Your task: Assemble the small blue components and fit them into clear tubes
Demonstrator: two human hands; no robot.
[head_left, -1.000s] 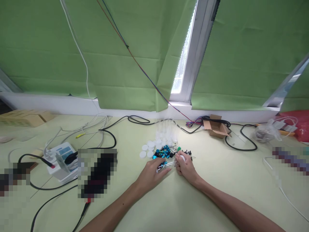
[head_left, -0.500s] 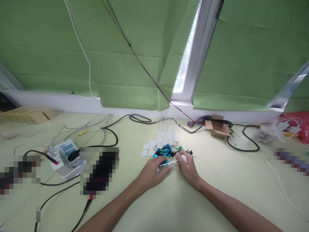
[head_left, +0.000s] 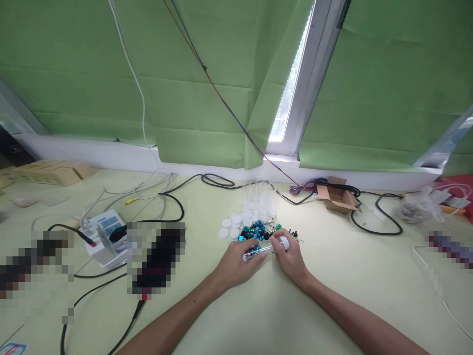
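Note:
A clear plastic tube (head_left: 266, 246) lies slantwise between my two hands, with small blue and metal pieces showing at its left part. My left hand (head_left: 235, 265) is closed round the left end, thumb below and fingers above. At the other end, my right hand (head_left: 290, 258) grips the tube beside its white cap (head_left: 284, 242). Just beyond the hands is a pile of small blue and black parts (head_left: 257, 230), with a green piece (head_left: 278, 227) among thin metal ones. Several loose white caps (head_left: 223, 233) sit to the left of the pile.
Several clear tubes (head_left: 258, 195) lie behind the pile. An open cardboard box (head_left: 338, 201) stands at the back right near coiled black cable (head_left: 380, 233). On the left are a white power strip (head_left: 105, 241) with cords and a blurred dark object (head_left: 158, 259).
The whole view has shifted slightly, so things appear a little further right. Both hands keep their hold on the tube, and its white cap shows a bit more.

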